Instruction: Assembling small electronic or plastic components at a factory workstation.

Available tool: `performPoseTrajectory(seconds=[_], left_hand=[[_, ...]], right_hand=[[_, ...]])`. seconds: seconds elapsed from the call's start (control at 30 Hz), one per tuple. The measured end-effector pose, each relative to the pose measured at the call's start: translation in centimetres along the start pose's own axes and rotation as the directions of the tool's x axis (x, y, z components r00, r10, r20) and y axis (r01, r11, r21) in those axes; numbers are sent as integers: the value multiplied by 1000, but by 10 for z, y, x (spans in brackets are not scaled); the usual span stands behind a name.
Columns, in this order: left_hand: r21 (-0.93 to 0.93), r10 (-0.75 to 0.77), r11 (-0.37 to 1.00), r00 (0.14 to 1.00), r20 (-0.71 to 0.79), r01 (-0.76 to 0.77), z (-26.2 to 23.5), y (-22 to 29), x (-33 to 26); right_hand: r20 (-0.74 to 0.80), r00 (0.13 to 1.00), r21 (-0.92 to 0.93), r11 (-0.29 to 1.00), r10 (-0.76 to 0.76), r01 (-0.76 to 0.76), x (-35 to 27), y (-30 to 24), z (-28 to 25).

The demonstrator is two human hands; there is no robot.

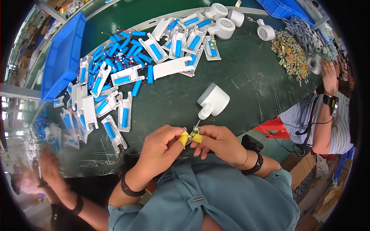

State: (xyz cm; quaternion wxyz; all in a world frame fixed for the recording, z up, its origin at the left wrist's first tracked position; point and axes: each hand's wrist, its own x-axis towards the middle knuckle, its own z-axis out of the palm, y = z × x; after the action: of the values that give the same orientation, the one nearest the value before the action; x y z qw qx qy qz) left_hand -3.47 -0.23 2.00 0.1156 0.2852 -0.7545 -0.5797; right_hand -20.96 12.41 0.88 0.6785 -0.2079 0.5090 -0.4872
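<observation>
Green bench (pixel 246 82), blue battery clutter (pixel 115 52), factory room.

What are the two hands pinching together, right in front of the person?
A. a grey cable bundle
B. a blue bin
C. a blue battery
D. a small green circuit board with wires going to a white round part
D: the left hand and right hand meet on a small green circuit board, and thin wires run up from it to the white round part on the green table.
</observation>
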Motion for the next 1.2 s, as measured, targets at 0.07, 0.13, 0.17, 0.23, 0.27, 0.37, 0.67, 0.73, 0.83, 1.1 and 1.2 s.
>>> performPoseTrajectory(seconds=[0.07, 0.13, 0.17, 0.23, 0.27, 0.37, 0.67, 0.73, 0.83, 1.1, 1.2], left_hand=[[59, 58, 997, 998, -11, -57, 1, 1, 4], [58, 62, 996, 998, -13, -61, 3, 1, 7], [59, 67, 996, 998, -16, -66, 3, 1, 8], [91, 52, 994, 999, 10, -53, 2, 2, 8], [123, 36, 992, 999, 37, -40, 1, 1, 5], [144, 103, 984, 994, 44, -109, 1, -1, 5], [401, 251, 882, 967, 45, -248, 3, 6, 10], [379, 271, 891, 963, -1, -250, 10, 3, 6], [316, 282, 917, 955, -88, -242, 19, 4, 1], [217, 279, 945, 950, -137, -246, 29, 1, -4], [250, 342, 919, 931, -125, -305, 28, 0, -3]], right_hand=[[-2, 1000, 4, 1000, -22, 22, 1, 3, -1], [-3, 999, 7, 999, -45, 45, 2, 2, -2], [-4, 999, -3, 999, -47, 47, 1, 0, -3], [-6, 999, -9, 999, -46, 46, 1, 2, -1], [-8, 998, -18, 998, -56, 55, 0, 6, 1], [-7, 998, -103, 992, -68, 67, -1, 8, 1], [-65, 984, -330, 934, -169, 138, 0, 5, 8], [-83, 981, -351, 927, -173, 133, -1, 11, 11], [-128, 960, -402, 898, -250, 180, 0, 17, 14], [-135, 896, -566, 776, -422, 280, 1, 27, 16], [-123, 882, -597, 744, -455, 301, 1, 28, 15]])
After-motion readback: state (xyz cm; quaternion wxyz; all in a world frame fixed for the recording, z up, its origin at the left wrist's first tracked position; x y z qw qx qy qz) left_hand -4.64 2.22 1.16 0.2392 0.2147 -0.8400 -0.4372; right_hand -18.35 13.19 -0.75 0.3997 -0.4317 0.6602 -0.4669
